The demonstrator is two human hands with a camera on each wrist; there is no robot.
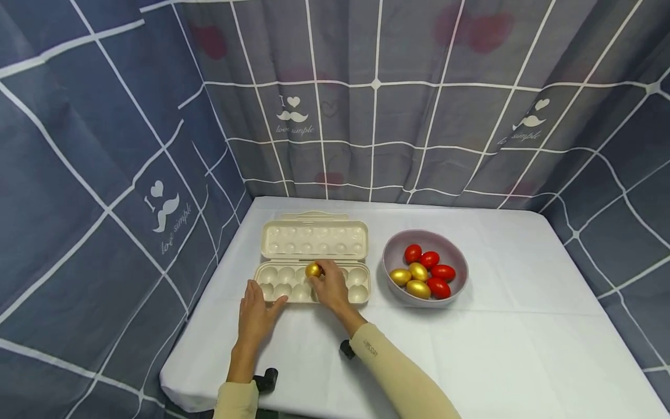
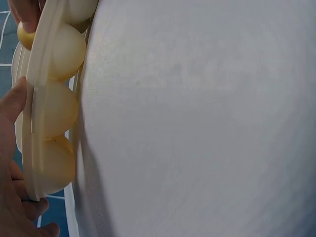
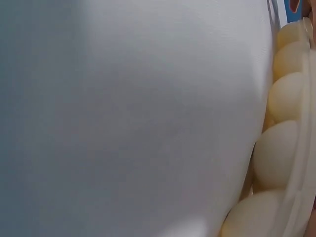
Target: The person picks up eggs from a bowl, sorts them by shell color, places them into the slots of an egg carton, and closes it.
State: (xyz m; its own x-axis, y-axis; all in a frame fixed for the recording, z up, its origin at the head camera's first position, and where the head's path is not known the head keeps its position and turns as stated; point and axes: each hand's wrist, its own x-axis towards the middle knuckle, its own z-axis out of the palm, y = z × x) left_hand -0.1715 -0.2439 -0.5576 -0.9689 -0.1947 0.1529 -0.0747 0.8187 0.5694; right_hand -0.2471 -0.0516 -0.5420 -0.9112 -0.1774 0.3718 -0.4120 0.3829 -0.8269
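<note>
An open cream egg carton (image 1: 285, 273) lies on the table, its lid (image 1: 314, 240) folded back. My right hand (image 1: 332, 285) pinches a golden egg (image 1: 313, 270) over the back row of cups, near the middle. At the left end, my left hand (image 1: 255, 317) holds the carton's corner. In the left wrist view its thumb (image 2: 14, 101) lies on the front rim, and its other fingers wrap the end. The cups under my right hand are hidden. In the right wrist view, the carton's rounded cups (image 3: 284, 98) show at the edge, with little of the hand.
Right of the carton stands a mauve bowl (image 1: 456, 251) with several red eggs (image 1: 438, 287) and 3 golden eggs (image 1: 418, 289). A white cloth (image 1: 502, 349) covers the table. Dark checked curtains (image 1: 345, 116) hang behind and at both sides.
</note>
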